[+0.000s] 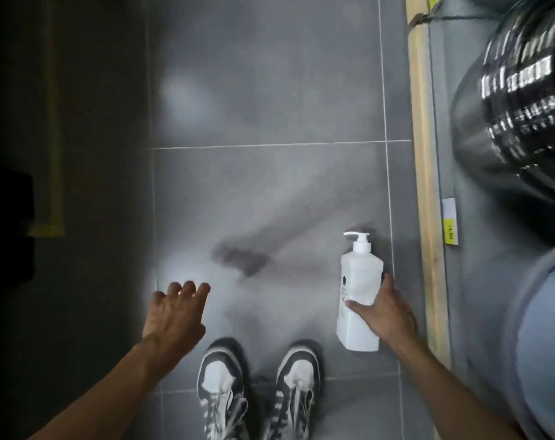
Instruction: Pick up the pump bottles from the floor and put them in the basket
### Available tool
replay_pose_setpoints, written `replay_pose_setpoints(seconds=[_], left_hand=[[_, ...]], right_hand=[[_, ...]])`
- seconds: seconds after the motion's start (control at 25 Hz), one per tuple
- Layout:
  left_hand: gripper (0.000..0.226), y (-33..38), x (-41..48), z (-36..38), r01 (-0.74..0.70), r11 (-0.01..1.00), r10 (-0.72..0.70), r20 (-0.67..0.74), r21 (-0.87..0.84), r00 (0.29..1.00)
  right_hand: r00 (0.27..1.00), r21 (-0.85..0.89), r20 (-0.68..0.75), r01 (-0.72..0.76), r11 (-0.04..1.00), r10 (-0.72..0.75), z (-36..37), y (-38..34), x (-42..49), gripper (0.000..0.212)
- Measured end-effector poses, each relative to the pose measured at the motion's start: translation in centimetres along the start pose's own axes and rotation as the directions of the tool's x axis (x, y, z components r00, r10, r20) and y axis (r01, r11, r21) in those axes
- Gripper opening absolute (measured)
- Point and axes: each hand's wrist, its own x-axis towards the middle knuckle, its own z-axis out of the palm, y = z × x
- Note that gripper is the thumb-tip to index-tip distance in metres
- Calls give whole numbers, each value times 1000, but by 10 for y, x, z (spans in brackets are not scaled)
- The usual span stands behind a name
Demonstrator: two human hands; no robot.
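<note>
A white pump bottle (358,290) with its pump head pointing away from me is in my right hand (385,312), which grips its body with the thumb across the front and a finger round the far side. Whether the bottle touches the grey tiled floor (270,192) I cannot tell. My left hand (174,309) hovers over the floor to the left, fingers spread and slightly bent, holding nothing. No basket shows clearly in the view.
My two grey and white shoes (257,389) stand on the tiles just below the hands. A wooden shelf edge (425,185) with a yellow price tag (450,230) runs along the right, with blurred dark packages (517,100) behind it. The left side is dark.
</note>
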Motion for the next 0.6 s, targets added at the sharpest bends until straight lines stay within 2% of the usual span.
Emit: replay_pose_setpoints(seconds=[0.08,0.12,0.2,0.28,0.4,0.52,0.6], left_hand=[[67,-1,9,16,5,1000,-5,-30,-22,1000],[68,-3,13,22,12,999,-12,-3,-44,1000],[72,-12,21,33,-4,999,4,-6,-41,1000],[74,-22,26,36,-33,999,31,-75,-19,997],[75,-31,24,26,-72,997,73,-89,21,993],[73,-38,19,7,-56,998,58,-83,25,995],[74,-46,0,-14,-53,997,49,-67,-57,997]], right_hand=[[997,40,-60,-37,999,39,28,1,11,111],[995,57,-81,-59,997,64,38,2,18,111],[985,106,-112,-117,988,128,47,2,25,105],[973,121,-126,-177,977,192,50,3,27,93],[971,150,-143,-168,974,190,43,-3,24,86],[981,190,-80,-159,969,177,33,-6,7,91],[987,201,13,-161,966,162,21,-1,-15,87]])
